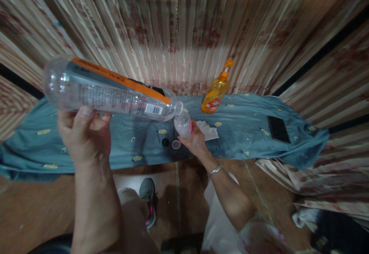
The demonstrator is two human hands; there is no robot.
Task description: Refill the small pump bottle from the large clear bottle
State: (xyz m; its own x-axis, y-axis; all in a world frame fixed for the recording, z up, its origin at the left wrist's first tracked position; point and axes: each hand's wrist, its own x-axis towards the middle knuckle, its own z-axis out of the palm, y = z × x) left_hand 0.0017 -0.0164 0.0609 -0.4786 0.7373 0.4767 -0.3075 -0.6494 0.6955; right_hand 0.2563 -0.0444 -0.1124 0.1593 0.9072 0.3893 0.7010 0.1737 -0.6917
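Head view. Big bottle (113,94): tilted, mouth at small bottle (181,125), contact unclear; left hand (86,136), fingers gripping from below. Small bottle: near black cap (165,142); right hand (196,138) closed round it. Step, I judge: pouring; next move wants mouths aligned.

A large clear bottle (115,90), orange-striped, tilts neck-down at the top of a small clear bottle (182,126)
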